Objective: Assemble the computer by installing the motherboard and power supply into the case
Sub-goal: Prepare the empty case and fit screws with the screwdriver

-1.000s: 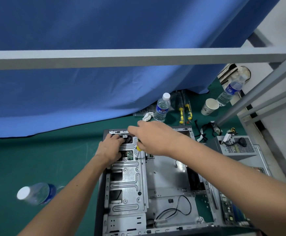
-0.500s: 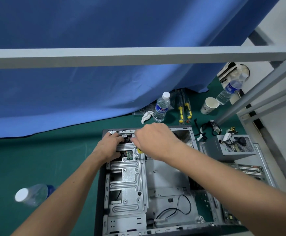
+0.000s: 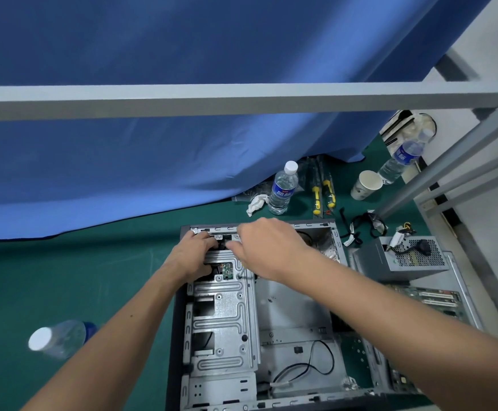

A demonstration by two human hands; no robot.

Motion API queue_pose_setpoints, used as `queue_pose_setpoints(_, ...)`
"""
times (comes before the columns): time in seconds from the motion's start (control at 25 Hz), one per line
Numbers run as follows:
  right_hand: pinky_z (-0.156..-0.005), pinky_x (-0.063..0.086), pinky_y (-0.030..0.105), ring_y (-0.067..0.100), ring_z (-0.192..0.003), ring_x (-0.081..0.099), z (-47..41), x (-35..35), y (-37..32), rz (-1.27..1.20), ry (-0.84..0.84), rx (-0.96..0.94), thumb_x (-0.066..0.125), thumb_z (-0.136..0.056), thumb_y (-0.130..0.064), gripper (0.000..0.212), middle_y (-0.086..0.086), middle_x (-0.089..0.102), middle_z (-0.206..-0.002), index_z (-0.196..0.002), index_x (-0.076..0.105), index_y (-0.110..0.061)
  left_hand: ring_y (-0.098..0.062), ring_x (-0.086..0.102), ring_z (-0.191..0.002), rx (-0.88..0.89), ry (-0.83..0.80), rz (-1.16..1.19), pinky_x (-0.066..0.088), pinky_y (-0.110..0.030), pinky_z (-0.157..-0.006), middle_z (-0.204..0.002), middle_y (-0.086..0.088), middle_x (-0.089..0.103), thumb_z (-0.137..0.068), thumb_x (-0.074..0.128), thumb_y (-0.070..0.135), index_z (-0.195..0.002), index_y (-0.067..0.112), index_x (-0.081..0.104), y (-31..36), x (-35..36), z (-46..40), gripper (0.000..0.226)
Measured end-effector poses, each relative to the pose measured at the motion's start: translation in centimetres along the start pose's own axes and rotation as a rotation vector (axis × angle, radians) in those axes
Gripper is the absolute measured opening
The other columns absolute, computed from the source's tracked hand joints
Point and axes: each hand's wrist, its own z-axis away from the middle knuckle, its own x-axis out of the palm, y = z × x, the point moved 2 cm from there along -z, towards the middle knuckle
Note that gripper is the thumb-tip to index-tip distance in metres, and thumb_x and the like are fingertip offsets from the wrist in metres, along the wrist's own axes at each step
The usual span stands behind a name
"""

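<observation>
Both hands work at the far end of the open case (image 3: 289,315) lying on the green table (image 3: 79,271). The left hand (image 3: 193,256) curls its grip round a dark part on the drive cage (image 3: 224,321); the right hand (image 3: 267,249) reaches in just beside it, its grip hidden, so I cannot tell. Right of both hands, the power supply (image 3: 402,259) stands outside the case, with the motherboard (image 3: 428,298) just nearer than it

The case (image 3: 286,315) lies open at lower centre of the frame, both hands at its top left corner. The power supply (image 3: 405,259) sits right of it, with the motherboard (image 3: 431,301) just below. Above the case stand a bottle (image 3: 283,188), screwdrivers (image 3: 323,197) and a cup (image 3: 365,185); another bottle (image 3: 58,341) lies lower left.
</observation>
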Motion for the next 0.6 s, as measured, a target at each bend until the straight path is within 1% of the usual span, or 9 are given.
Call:
queue_pose_setpoints(0.08, -0.062, 0.032, 0.032, 0.033, -0.084, 0.053, 0.0, -0.7, 0.8, -0.121, -0.151, -0.014, 0.054, -0.092, -0.027, 0.018, 0.011, 0.047, -0.102, -0.106, 0.048, -0.017, -0.016, 0.030, -0.094, -0.003, 0.002, -0.002, 0.046, -0.039, -0.091, -0.109, 0.007, 0.045, -0.078, 0.070, 0.024, -0.128, 0.022, 0.055, 0.0, 0.0, 0.0, 0.052)
queue_pose_setpoints(0.16, -0.052, 0.025, 0.028, 0.025, -0.071, 0.046, 0.2, -1.4, 1.2, -0.101, -0.176, -0.080, 0.057, -0.086, -0.016, 0.018, 0.005, 0.038, -0.094, -0.098, 0.043, -0.019, -0.016, 0.029, -0.095, -0.001, 0.011, -0.005, 0.045, -0.037, -0.090, -0.114, 0.006, 0.048, -0.079, 0.070, 0.025, -0.130, 0.023, 0.054, -0.1, -0.1, -0.1, 0.054)
queue_pose_setpoints(0.2, -0.050, 0.023, 0.028, 0.025, -0.069, 0.045, 0.3, -1.7, 1.0, -0.068, -0.118, -0.102, 0.056, -0.087, -0.014, 0.015, 0.005, 0.043, -0.092, -0.094, 0.044, -0.020, -0.016, 0.029, -0.095, 0.001, 0.014, -0.010, 0.045, -0.037, -0.091, -0.116, 0.006, 0.048, -0.078, 0.070, 0.025, -0.130, 0.023, 0.055, -0.1, -0.1, -0.2, 0.054)
queue_pose_setpoints(0.28, -0.055, 0.028, 0.030, 0.030, -0.075, 0.054, 0.5, -1.5, 0.3, 0.067, 0.030, -0.115, 0.052, -0.093, -0.016, 0.005, 0.010, 0.060, -0.092, -0.089, 0.051, -0.020, -0.016, 0.029, -0.095, -0.003, 0.011, -0.011, 0.045, -0.037, -0.092, -0.117, 0.005, 0.049, -0.078, 0.071, 0.025, -0.131, 0.023, 0.054, -0.2, 0.0, -0.2, 0.055)
queue_pose_setpoints(0.36, -0.061, 0.033, 0.031, 0.032, -0.088, 0.065, 0.6, -0.5, -0.3, 0.181, 0.124, -0.091, 0.044, -0.102, -0.027, 0.021, 0.009, 0.068, -0.097, -0.094, 0.061, -0.017, -0.016, 0.029, -0.095, -0.011, 0.007, -0.004, 0.045, -0.037, -0.092, -0.114, 0.006, 0.048, -0.078, 0.071, 0.025, -0.131, 0.023, 0.054, -0.3, 0.2, -0.1, 0.055)
queue_pose_setpoints(0.4, -0.064, 0.034, 0.032, 0.033, -0.094, 0.065, 0.5, -0.3, -0.2, 0.159, 0.093, -0.058, 0.041, -0.104, -0.033, 0.027, 0.010, 0.066, -0.102, -0.101, 0.061, -0.016, -0.016, 0.029, -0.095, -0.012, 0.009, -0.005, 0.045, -0.037, -0.092, -0.110, 0.007, 0.046, -0.078, 0.071, 0.026, -0.130, 0.023, 0.055, -0.2, 0.2, 0.0, 0.054)
queue_pose_setpoints(0.48, -0.066, 0.033, 0.034, 0.036, -0.094, 0.060, 0.2, -0.5, 0.6, 0.028, -0.038, -0.030, 0.045, -0.101, -0.035, 0.024, 0.012, 0.049, -0.109, -0.111, 0.052, -0.015, -0.016, 0.029, -0.095, -0.011, 0.015, -0.004, 0.045, -0.038, -0.092, -0.108, 0.008, 0.044, -0.079, 0.070, 0.026, -0.129, 0.023, 0.055, -0.2, 0.2, 0.0, 0.053)
queue_pose_setpoints(0.56, -0.058, 0.031, 0.033, 0.032, -0.077, 0.052, 0.2, -1.1, 1.3, -0.054, -0.127, -0.080, 0.053, -0.092, -0.021, 0.021, 0.006, 0.034, -0.101, -0.111, 0.047, -0.016, -0.016, 0.029, -0.095, -0.007, 0.022, 0.002, 0.045, -0.038, -0.092, -0.114, 0.006, 0.048, -0.079, 0.071, 0.026, -0.130, 0.024, 0.055, -0.1, 0.1, -0.1, 0.053)
queue_pose_setpoints(0.6, -0.053, 0.027, 0.033, 0.030, -0.072, 0.048, 0.3, -1.3, 1.4, -0.031, -0.114, -0.123, 0.053, -0.089, -0.015, 0.022, 0.004, 0.035, -0.096, -0.110, 0.048, -0.018, -0.016, 0.029, -0.095, -0.003, 0.028, 0.000, 0.045, -0.037, -0.092, -0.116, 0.005, 0.049, -0.079, 0.070, 0.026, -0.130, 0.024, 0.055, -0.1, 0.0, -0.1, 0.054)
